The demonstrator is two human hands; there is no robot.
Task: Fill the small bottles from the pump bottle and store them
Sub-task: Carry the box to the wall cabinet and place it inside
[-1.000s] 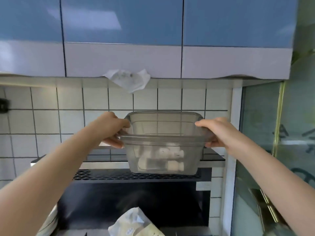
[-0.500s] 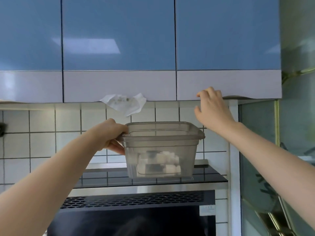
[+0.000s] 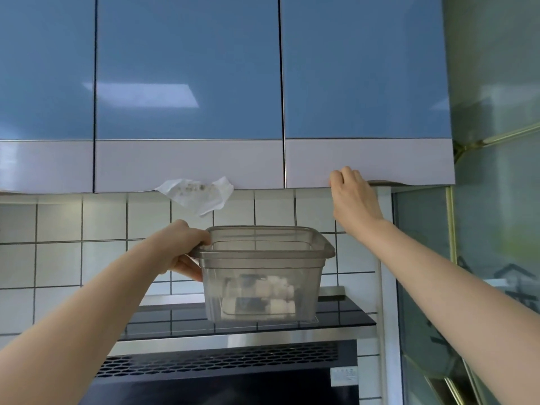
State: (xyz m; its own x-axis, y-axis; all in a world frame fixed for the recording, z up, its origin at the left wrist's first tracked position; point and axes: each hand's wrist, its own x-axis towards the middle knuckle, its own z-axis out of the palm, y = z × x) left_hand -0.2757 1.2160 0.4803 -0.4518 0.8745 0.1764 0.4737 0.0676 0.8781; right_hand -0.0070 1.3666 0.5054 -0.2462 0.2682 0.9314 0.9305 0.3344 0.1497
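Small bottles [image 3: 260,296]: lying in the bottom of a smoky clear tub [image 3: 263,276], white caps showing through the wall, count unclear.
Tub: up in the air in front of the white tiled wall [image 3: 58,258], above the black range hood [image 3: 233,361].
Left hand [image 3: 181,247]: grips the tub's left rim, thumb on top, fingers curled under the lip.
Right hand [image 3: 352,200]: raised, fingers hooked under the bottom edge of the right cabinet door [image 3: 365,97], door looks closed.
Crumpled paper [image 3: 198,194]: hanging from beneath the middle cabinet door [image 3: 187,97].
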